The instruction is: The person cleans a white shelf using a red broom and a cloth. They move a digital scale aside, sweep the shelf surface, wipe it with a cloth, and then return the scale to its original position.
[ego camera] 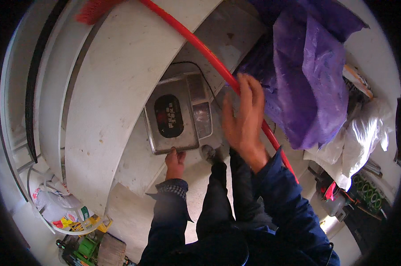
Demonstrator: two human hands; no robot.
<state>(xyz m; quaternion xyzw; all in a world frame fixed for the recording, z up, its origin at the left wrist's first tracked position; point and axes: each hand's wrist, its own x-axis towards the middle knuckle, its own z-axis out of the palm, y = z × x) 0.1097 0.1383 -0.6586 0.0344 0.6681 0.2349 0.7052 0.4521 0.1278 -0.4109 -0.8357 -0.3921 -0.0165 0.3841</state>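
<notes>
An electronic weighing scale with a worn steel pan lies before me, partly under a pale board. Its pan carries a dark oval sticker with writing, and a display panel sits along its right side. My left hand pinches the pan's near edge, thumb on top. A red broom handle slants across the view from the top to my right forearm. My right hand is raised over this handle, slightly blurred, thumb spread from the fingers; whether it touches the handle is unclear. Red broom bristles show at top left.
The pale board curves along the left. A purple plastic sheet and white bags are heaped at right. A black cable runs behind the scale. Tools and a green device lie at lower left.
</notes>
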